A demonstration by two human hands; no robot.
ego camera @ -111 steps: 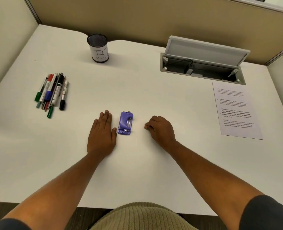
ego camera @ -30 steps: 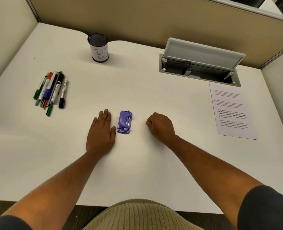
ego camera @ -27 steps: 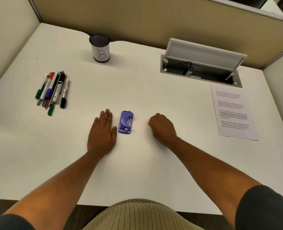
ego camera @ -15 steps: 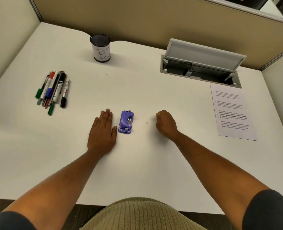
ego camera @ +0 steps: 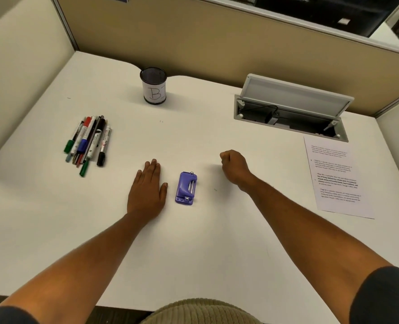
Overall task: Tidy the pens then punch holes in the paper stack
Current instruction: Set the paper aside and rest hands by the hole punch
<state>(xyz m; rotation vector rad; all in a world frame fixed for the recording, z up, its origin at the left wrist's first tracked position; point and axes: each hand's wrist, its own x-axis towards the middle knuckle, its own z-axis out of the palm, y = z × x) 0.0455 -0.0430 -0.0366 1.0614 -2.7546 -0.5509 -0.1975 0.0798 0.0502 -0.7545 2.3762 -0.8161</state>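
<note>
Several pens and markers (ego camera: 88,142) lie in a loose bundle on the left of the white desk (ego camera: 194,249). A black mesh pen cup (ego camera: 153,88) with a label "B" stands upright at the back, with nothing visible inside. A small purple hole punch (ego camera: 186,188) lies in the middle. The printed paper stack (ego camera: 336,177) lies flat at the right. My left hand (ego camera: 147,191) rests flat, palm down, just left of the punch and holds nothing. My right hand (ego camera: 234,167) is curled into a loose fist to the right of the punch, lifted slightly, with nothing in it.
An open cable hatch (ego camera: 292,113) with its grey lid tilted up is set into the desk at the back right, just behind the paper. Beige cubicle walls (ego camera: 194,38) close off the back and both sides.
My right hand has lifted off the desk and shifted right and away from the punch, staying curled. My left hand, the pens, the punch and the paper have not moved.
</note>
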